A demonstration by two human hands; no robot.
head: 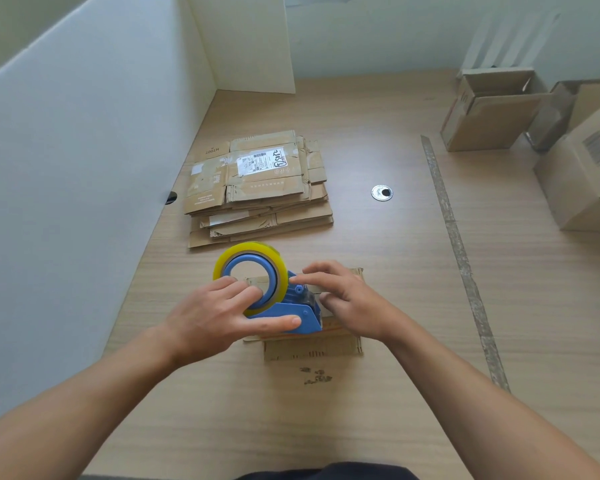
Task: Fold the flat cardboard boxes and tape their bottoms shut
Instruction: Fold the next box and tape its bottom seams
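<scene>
The small cardboard box (312,348) lies on the tabletop (378,271) close in front of the person, mostly covered by both hands. A blue tape dispenser (291,311) with a yellow tape roll (253,251) rests on top of it.

The left hand (219,317) reaches in from the lower left with the forearm angled across the tabletop. It grips the dispenser, its fingers (243,289) curled over the roll's blue hub and the thumb laid along the lower blue body.

The right hand (347,299) comes in from the lower right, palm down. Its fingers are loosely spread and bent over the box top, and the index tip touches the dispenser's head. Whether they pinch the tape end cannot be told.

Behind the box lies a stack of flat boxes (257,188), the top one bearing a white label. A metal grommet (381,193) sits to its right, beside a long worn strip (458,258). An open box (492,112) and a larger box (582,168) stand at the far right.
</scene>
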